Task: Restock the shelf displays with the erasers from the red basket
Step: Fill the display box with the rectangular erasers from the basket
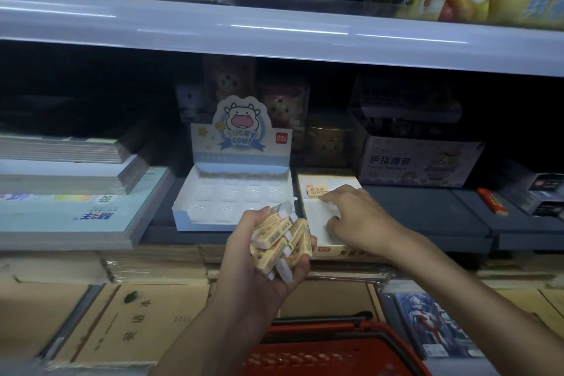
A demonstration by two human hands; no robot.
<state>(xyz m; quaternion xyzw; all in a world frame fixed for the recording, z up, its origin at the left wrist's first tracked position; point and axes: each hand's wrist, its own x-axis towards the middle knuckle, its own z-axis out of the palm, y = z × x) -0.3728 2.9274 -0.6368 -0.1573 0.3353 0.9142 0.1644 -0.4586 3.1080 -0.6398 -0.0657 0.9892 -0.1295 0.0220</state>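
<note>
The left hand [259, 259] is raised in front of the shelf, palm turned inward. Its fingers curl round a loose bundle of cream-sleeved erasers [282, 236], whose white ends stick out above and below the grip. The right hand [358, 217] reaches forward from the right into the shallow eraser box [314, 217]. Its fingers are spread and nearly straight, holding nothing, and the forefinger tip is just in front of the lone eraser [317, 191] lying at the back of the box.

The rest of the box floor shows bare white. The box's left wall sits just beside the cow box [183, 214], and a purple box [418, 162] stands behind to the right. The upper shelf [274, 30] overhangs the hands, with dark open space below it. Notebooks [76, 210] are stacked at the left. The red basket [305, 357] sits below, between the forearms.
</note>
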